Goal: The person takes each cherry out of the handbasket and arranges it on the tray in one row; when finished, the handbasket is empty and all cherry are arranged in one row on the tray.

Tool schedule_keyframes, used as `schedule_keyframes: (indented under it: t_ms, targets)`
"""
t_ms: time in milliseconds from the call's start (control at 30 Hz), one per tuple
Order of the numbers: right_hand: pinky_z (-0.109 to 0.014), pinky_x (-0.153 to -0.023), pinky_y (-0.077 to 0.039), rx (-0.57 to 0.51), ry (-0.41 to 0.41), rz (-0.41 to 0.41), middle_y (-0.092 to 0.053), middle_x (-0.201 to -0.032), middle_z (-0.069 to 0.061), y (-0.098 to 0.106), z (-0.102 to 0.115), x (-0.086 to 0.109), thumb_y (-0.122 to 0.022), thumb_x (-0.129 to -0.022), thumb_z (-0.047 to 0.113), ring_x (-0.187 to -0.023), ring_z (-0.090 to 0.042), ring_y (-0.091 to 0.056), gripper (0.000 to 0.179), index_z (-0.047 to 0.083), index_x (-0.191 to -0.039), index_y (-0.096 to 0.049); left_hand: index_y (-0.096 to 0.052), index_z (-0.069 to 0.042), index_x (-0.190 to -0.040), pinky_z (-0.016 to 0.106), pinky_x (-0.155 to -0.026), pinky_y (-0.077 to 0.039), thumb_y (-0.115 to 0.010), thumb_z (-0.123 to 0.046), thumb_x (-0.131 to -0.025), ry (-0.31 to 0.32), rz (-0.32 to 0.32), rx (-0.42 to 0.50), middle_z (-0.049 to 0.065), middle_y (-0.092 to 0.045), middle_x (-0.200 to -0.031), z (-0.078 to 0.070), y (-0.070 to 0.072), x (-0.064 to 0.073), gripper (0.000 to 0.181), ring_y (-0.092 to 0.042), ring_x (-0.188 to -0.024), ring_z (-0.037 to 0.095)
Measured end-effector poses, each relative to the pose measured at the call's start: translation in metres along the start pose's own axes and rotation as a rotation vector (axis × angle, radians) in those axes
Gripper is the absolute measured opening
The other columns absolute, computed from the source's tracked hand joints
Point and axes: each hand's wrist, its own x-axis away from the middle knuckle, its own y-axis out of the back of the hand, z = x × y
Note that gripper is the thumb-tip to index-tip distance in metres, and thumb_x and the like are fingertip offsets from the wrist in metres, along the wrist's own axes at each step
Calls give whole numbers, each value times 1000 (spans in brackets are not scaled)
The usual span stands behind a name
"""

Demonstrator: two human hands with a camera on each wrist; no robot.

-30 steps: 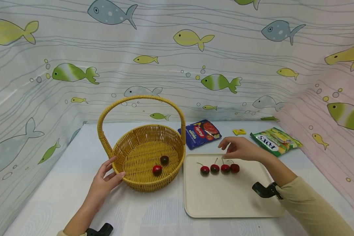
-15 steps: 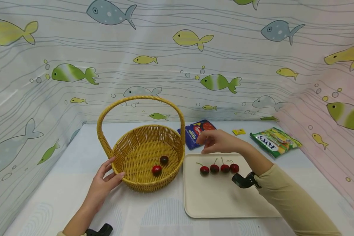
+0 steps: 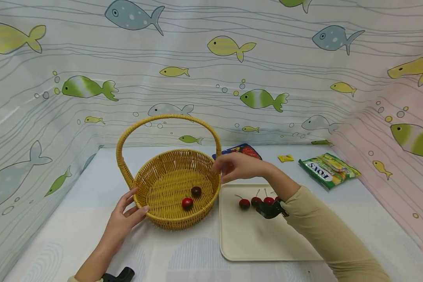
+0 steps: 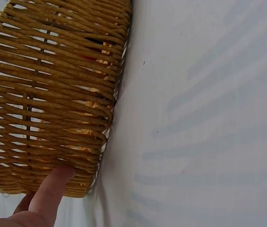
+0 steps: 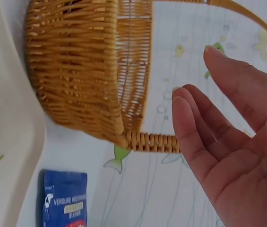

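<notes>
Resting my left hand [image 3: 125,215] on the near-left edge of the wicker basket [image 3: 172,224], thumb and fingers spread apart, I have two cherries [image 3: 187,203] on its floor to the right of those fingers and a stretch of table [image 3: 183,254] nearer me. My right hand [image 3: 241,166] hangs by the basket's right rim, near the foot of the handle [image 3: 169,116], fingers loosely bent, a wide gap to the thumb, holding nothing. Nearer me than those fingers, the cream tray [image 3: 246,239] bears more cherries [image 3: 244,204], its left edge just beside the basket; behind them lies a blue pouch [image 3: 248,150].
</notes>
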Motion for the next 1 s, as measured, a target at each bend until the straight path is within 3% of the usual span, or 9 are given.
schedule_keyframes:
  t_ms: [433,800,1000]
  targets:
    - [-29,-79,-51,-79,16,82,-59,-102,-3,-12,6,-51,-68,-84,5,-92,-18,-59,32,5,-115,-59,-14,-15,-149,20,-81,-48,-63,-20,-90,21,-1,-17,23,-12,-147,0,0,-1,77,-32,-128,37]
    - [-28,-80,-49,-140,-73,112,-59,-110,-17,-23,-4,-97,-68,-85,7,-99,-21,-56,27,8,-111,-60,-16,-15,-149,21,-81,-48,-64,-23,-90,18,-4,-20,22,-13,-147,1,2,-2,77,-32,-127,37]
    - [-37,-84,-50,-241,-147,109,-61,-105,-16,-30,-11,-117,-68,-84,5,-93,-20,-59,25,6,-109,-62,-16,-15,-149,22,-81,-49,-64,-23,-89,25,-5,-17,22,-13,-147,2,2,-2,77,-32,-128,37]
